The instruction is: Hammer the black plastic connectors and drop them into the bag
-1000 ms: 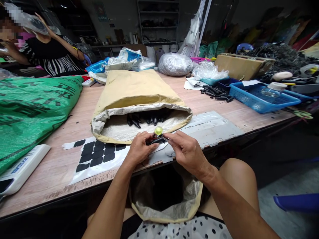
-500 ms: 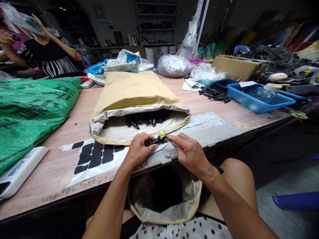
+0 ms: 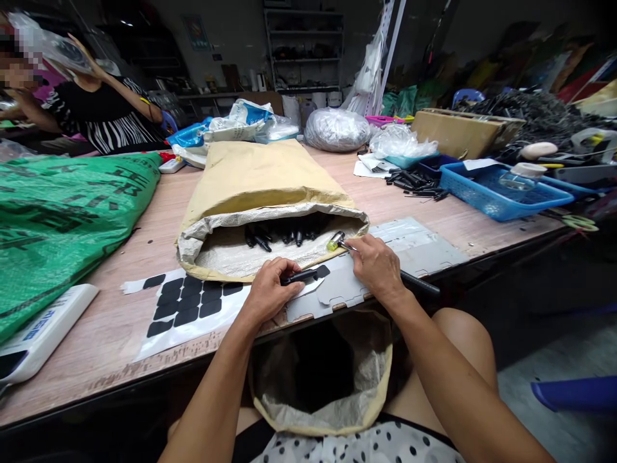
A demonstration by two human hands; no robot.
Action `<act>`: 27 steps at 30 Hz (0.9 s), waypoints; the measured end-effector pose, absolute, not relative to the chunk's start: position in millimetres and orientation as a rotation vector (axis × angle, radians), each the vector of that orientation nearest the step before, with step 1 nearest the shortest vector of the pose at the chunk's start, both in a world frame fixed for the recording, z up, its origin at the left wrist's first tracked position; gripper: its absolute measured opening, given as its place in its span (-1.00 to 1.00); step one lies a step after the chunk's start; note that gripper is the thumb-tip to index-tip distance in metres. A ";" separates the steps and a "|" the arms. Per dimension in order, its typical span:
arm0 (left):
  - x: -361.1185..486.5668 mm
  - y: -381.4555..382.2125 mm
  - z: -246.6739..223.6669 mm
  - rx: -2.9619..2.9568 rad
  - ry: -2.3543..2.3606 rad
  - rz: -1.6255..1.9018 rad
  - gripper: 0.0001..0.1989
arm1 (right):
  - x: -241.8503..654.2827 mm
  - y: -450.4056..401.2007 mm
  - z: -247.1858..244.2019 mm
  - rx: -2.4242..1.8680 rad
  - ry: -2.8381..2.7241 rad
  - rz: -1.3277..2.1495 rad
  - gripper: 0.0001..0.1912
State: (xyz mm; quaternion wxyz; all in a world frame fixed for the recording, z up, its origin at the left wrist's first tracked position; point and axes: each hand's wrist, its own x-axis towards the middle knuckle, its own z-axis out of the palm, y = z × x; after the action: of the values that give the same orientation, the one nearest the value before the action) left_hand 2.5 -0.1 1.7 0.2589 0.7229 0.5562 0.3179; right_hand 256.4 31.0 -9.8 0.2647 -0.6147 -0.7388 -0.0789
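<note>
My left hand (image 3: 276, 286) pinches a short black tubular piece (image 3: 301, 276) at the table's front edge, above a grey board. A black square sticker (image 3: 322, 271) lies just beyond the piece's tip. My right hand (image 3: 376, 265) is closed around a small hammer; its yellow-green head (image 3: 335, 242) is raised to the right of the piece, apart from it. The hammer's black grip (image 3: 420, 283) sticks out behind the hand. Ahead lies a tan sack (image 3: 265, 173), its mouth toward me, with several black pieces (image 3: 299, 236) inside. A sheet of black square stickers (image 3: 190, 301) lies left.
An open-mouthed sack (image 3: 321, 418) sits in my lap below the table edge. A green sack (image 3: 72, 218) and a white device (image 3: 51, 331) occupy the left. Blue baskets (image 3: 501, 193) and black parts (image 3: 417, 183) stand right. A co-worker (image 3: 108, 116) sits at the far left.
My right hand has moved right and slightly up, taking the hammer head off the black piece. My left hand stays in place with the piece.
</note>
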 end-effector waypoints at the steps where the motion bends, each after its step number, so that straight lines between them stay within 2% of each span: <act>1: 2.4 -0.2 1.7 1.960 1.504 0.861 -0.80 | 256.1 31.0 -10.7 -1.665 -1.994 -0.225 -0.68; 5: 2.4 -0.6 2.4 1.971 1.501 0.852 -0.81 | 251.7 26.4 -6.2 -1.627 -1.968 -0.224 -0.70; 12: 1.7 -0.9 1.1 2.063 1.459 0.846 -0.87 | 224.4 13.9 3.1 -1.167 -2.275 0.096 -0.68; 18: 0.6 -1.1 -1.3 2.094 1.437 0.858 -0.88 | 208.6 13.2 -1.9 -1.114 -2.387 0.058 -0.81; 23: 0.8 -2.2 0.8 2.107 1.437 0.827 -0.87 | 214.1 14.8 1.4 -1.068 -2.378 0.092 -0.80; 27: 1.6 -2.5 3.0 2.123 1.431 0.806 -0.85 | 230.8 21.6 3.4 -1.233 -2.166 0.025 -0.69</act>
State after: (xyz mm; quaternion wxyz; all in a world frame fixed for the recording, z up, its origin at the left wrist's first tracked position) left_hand 1.6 -2.5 3.0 0.2265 0.7704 0.5193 0.2924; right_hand 230.8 21.6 3.4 0.3191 -0.4687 -0.8236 0.0095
